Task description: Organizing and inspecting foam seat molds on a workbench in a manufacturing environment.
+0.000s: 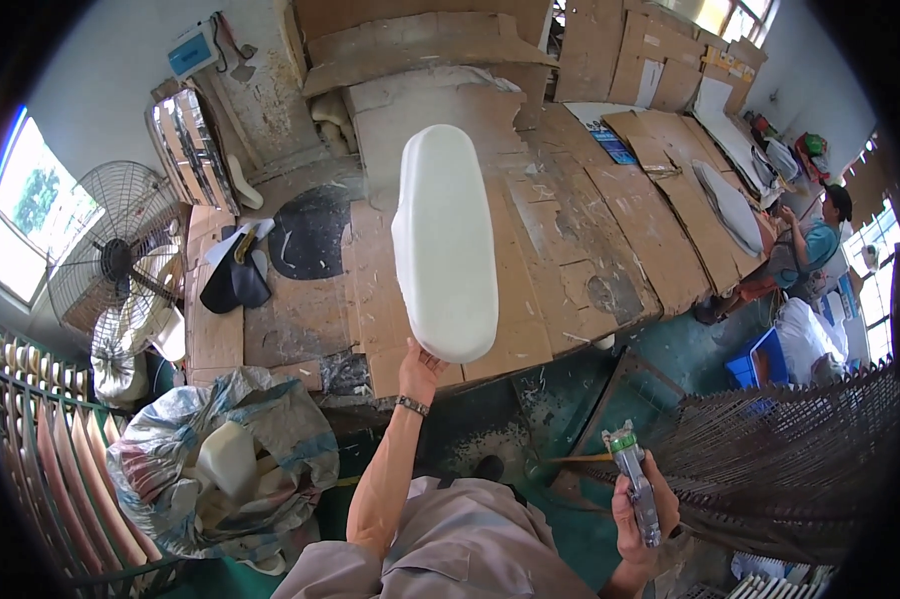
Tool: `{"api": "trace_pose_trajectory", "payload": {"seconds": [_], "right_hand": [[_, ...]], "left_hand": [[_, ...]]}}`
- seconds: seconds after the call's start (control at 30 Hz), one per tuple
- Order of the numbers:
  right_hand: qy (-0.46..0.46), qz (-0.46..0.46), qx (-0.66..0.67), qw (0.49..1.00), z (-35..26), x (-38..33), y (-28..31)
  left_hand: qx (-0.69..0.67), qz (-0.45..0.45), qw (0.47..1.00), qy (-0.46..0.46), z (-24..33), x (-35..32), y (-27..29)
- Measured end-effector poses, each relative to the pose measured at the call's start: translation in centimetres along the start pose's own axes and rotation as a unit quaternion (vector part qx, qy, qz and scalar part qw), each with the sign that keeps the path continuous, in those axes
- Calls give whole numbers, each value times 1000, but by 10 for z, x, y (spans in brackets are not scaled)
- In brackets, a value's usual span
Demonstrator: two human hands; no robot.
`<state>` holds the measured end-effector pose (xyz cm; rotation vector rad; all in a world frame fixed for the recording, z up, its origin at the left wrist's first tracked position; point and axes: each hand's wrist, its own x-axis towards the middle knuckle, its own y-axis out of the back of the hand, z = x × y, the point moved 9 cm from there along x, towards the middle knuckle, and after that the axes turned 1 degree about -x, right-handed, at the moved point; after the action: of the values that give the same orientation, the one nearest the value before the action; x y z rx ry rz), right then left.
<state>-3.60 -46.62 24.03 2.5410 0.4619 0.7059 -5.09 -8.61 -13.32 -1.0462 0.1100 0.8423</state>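
Observation:
A long white foam pad (pixel 448 245) with rounded ends and a stepped left edge stands out over the cardboard-covered table. My left hand (pixel 422 373) grips its near end, the thumb along the edge and some fingers hidden by the foam. Off to the right of my body, my right hand (pixel 641 514) is wrapped around a metal spray gun (pixel 631 469) with a green ring near its top. A yellow hose (pixel 582 458) shows beside the gun, its join hidden.
Cardboard sheets (pixel 609 235) cover the table. Dark pieces (pixel 238 275) lie at its left, near a standing fan (pixel 116 260). A sack of foam pieces (pixel 225 464) is by my left; racks (pixel 809 449) flank me. Another person (pixel 814 240) sits at far right.

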Motion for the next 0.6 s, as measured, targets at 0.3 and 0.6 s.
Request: {"api": "trace_pose_trajectory", "payload": {"seconds": [0.3, 0.6], "right_hand": [[10, -63, 31, 997, -33, -3, -33], [-51, -151, 44, 986, -46, 8, -95]], "left_hand": [[90, -72, 992, -52, -1, 7, -29], [-130, -179, 971, -88, 103, -59, -93]]}}
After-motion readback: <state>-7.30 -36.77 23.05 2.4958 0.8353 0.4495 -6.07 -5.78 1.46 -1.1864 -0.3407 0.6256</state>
